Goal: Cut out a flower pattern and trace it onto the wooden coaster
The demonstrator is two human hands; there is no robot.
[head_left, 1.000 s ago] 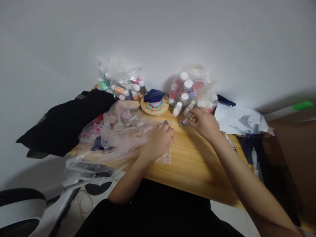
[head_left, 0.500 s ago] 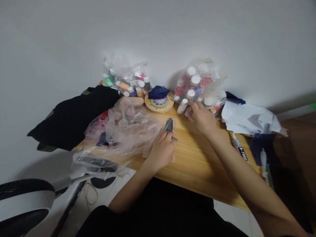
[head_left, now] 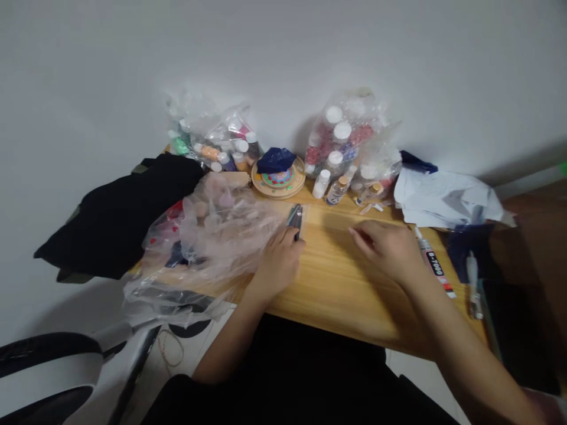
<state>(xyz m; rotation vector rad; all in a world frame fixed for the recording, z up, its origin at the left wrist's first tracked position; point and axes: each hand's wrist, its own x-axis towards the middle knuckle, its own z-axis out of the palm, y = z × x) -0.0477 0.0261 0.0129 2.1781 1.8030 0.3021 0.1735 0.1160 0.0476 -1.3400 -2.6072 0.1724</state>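
My left hand (head_left: 280, 258) lies on the table with its fingers curled over the lower end of several slim dark tools (head_left: 295, 217). Their exact kind is too small to make out, and a clear sleeve seems to lie under them. Above the table to the right is my right hand (head_left: 387, 248), its fingers loosely bent and a gap showing by the thumb; I see nothing in it. Beyond it stand a gold-capped glass bottle (head_left: 337, 190), a white-capped small bottle (head_left: 321, 184) and a tilted gold-capped bottle (head_left: 368, 193).
Crumpled clear plastic (head_left: 225, 230) spreads left of my left hand. Bags of capped jars (head_left: 341, 139) and colourful bottles (head_left: 217, 139) line the wall, with a round wooden piece (head_left: 290, 190) between. To the right are white papers (head_left: 443, 198) and a B-7000 glue tube (head_left: 435, 265).
My right hand has drawn back toward me from the bottles, leaving the gold-capped bottle upright beside the white-capped one. My left hand stays on the slim tools. The view has shifted slightly.
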